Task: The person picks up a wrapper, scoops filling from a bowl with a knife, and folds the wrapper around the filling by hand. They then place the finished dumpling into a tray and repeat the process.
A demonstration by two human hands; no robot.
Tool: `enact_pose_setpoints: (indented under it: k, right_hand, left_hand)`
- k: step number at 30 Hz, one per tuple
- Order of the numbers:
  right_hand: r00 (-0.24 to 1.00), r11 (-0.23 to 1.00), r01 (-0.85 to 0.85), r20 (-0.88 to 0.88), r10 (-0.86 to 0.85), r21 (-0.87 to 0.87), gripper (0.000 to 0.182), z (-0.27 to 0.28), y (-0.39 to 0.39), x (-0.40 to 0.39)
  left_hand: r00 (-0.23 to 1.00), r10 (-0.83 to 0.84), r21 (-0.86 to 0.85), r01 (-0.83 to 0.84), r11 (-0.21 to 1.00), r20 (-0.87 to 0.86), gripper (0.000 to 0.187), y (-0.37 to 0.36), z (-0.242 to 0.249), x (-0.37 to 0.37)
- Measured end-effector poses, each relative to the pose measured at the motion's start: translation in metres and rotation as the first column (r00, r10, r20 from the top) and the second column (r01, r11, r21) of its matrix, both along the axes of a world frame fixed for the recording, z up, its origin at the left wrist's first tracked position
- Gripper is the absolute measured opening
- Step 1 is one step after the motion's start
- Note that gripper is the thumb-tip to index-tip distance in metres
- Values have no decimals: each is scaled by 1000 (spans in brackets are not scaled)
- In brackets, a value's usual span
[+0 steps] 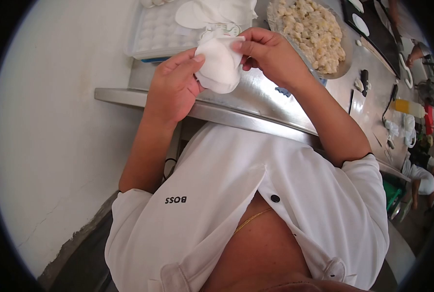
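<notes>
Near the table's edge, several thin white dough wrappers [218, 68] hang in a small stack between my two hands. My left hand [175, 85] is closed on their left side, the thumb on top. The thumb and fingers of my right hand [261, 51] pinch the upper right corner, where a layer is lifted or folded. Just beyond, more white wrappers [217, 13] lie over printed packaging [222, 30] on a plastic tray [130, 41]. Inside the tray are rows of rounded white pieces [153, 31].
A large bowl [342, 68] of chunky pale filling [307, 34] stands right of my hands. Farther right on the steel table [260, 104] lie a knife [361, 90] and a bottle of yellow liquid [407, 107]. A wall [61, 107] borders the left. Other people [421, 177] are at the right.
</notes>
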State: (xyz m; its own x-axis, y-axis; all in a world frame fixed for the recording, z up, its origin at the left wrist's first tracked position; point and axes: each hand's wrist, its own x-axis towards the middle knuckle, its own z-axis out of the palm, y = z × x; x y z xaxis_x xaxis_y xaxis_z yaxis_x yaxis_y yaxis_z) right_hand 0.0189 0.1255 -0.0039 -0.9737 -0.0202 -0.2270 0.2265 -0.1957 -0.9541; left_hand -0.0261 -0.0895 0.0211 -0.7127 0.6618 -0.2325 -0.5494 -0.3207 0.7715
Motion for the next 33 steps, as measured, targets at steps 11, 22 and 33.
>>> enact_pose_setpoints:
  k: [11,22,33]
  right_hand:
    - [999,996,-40,0,40,79,30,19,-11,6]
    - [973,913,73,-228,22,400,22,3,-9,7]
    - [933,784,119,-339,121,609,21,13,-15,12]
  left_hand:
    - [955,88,-327,-182,927,-282,31,3,3,4]
    - [846,-122,-473,-166,865,-519,24,4,3,8]
    - [840,-195,-594,-175,785,-506,26,15,8,13]
